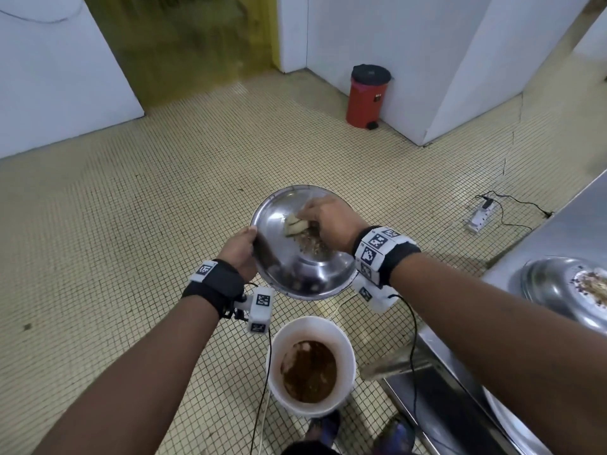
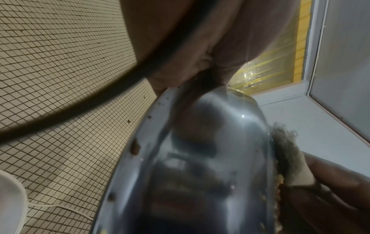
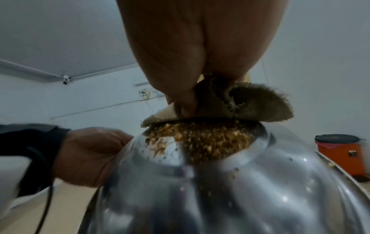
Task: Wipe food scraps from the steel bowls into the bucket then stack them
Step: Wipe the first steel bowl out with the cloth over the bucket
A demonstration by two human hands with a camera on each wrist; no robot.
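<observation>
we hold a steel bowl (image 1: 292,254) tilted in the air above the white bucket (image 1: 345,343), which stands on the tiled floor (image 1: 131,208) and has brown slop inside. our left hand (image 1: 239,251) grips the bowl's left rim, thumb over the edge and fingers (image 2: 200,66) curled under the outer wall, as the left wrist view shows from below. our right hand (image 1: 328,221) reaches into the bowl, its fingers (image 3: 186,101) pinched around a frayed, dirty scouring pad (image 3: 250,102) that presses against the inner surface. just below the pad sits a patch of brown food scraps (image 3: 200,139), crumbly and clinging to the steel, between the pad and the lower rim. the bowl's open side faces us and leans down toward the bucket, though the bucket lies nearer to our feet (image 1: 325,425) than directly under the bowl. small specks dot the bowl's outer rim in the left wrist view. to our right a steel counter (image 1: 574,218) carries another steel bowl (image 1: 551,284) with a pale, speckled mess of leftovers in it, well apart from the one in our hands. a red pedal bin (image 1: 368,96) with a black lid stands by the far white wall, and a white power strip (image 1: 479,215) with a black cable lies on the floor near the counter. black cables hang from the tagged bands on both our wrists.
</observation>
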